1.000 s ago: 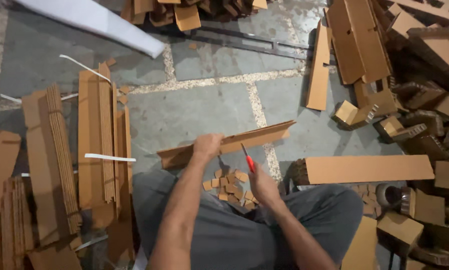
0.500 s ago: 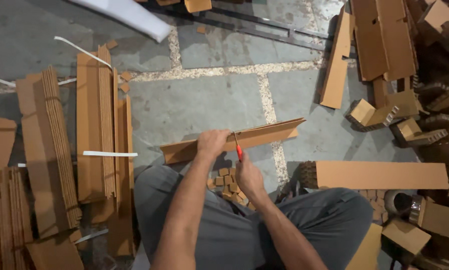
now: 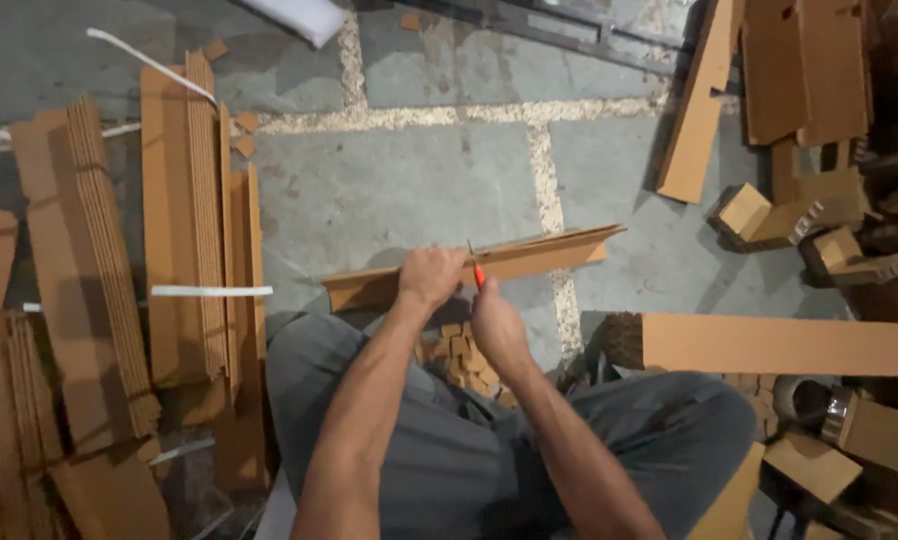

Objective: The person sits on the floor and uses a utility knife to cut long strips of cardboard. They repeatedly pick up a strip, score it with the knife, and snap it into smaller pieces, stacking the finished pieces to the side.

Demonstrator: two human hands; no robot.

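Over the lap, left hand (image 3: 431, 276) grips cardboard strip (image 3: 489, 263); right hand (image 3: 496, 325) clutches knife (image 3: 476, 268).

Both forearms bare, reaching up from lower centre of frame, converging toward the middle. Left hand (image 3: 431, 277) just left of centre, knuckles up, fingers curled over in a closed grasp, wrist roughly straight with the forearm. Right hand (image 3: 496, 322) just below and right of it, closed in a fist-like grip, back of hand facing up. Hands near each other, not touching. Knees spread at lower frame.
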